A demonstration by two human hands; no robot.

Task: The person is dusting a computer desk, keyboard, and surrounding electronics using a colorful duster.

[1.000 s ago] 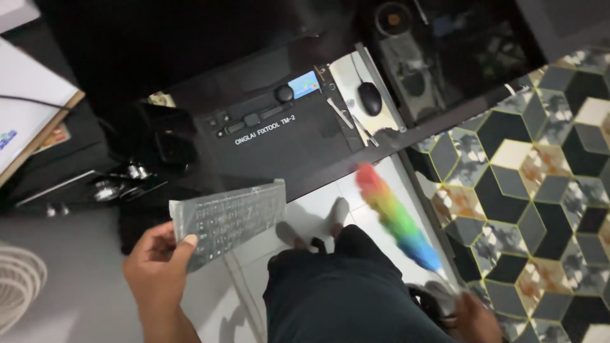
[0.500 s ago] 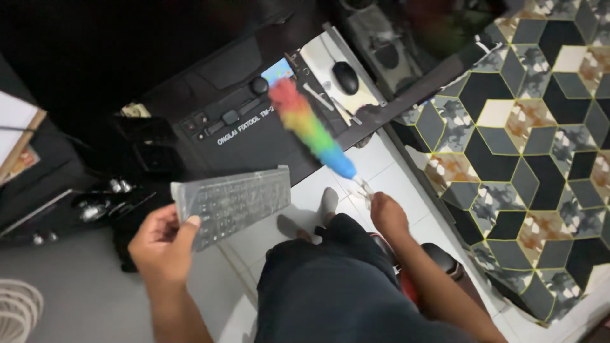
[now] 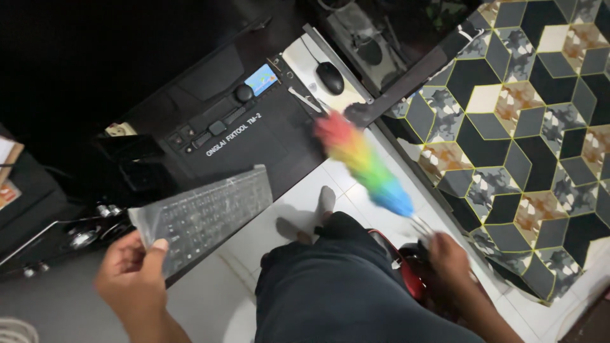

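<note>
Dark desk (image 3: 279, 143) fills upper frame, patterned cube-tile wall (image 3: 540, 127) at right, white floor tiles (image 3: 298, 209) under the seated person's legs. On the desk: black work mat with a row of knobs (image 3: 216, 124), white mouse pad with a black mouse (image 3: 330, 77), small blue card (image 3: 261, 79). Left hand (image 3: 130, 282) pinches the corner of a clear silicone keyboard cover (image 3: 206, 216), thumb on top, held flat in front of the desk edge. Right hand (image 3: 448, 257) closed round the handle of a rainbow duster (image 3: 362, 164), blurred, head just off the desk's front corner, near the mouse pad. Judgement: dusting seems midway; the cover is off and in hand, its keyboard not seen, no sign the desk items are finished
</note>
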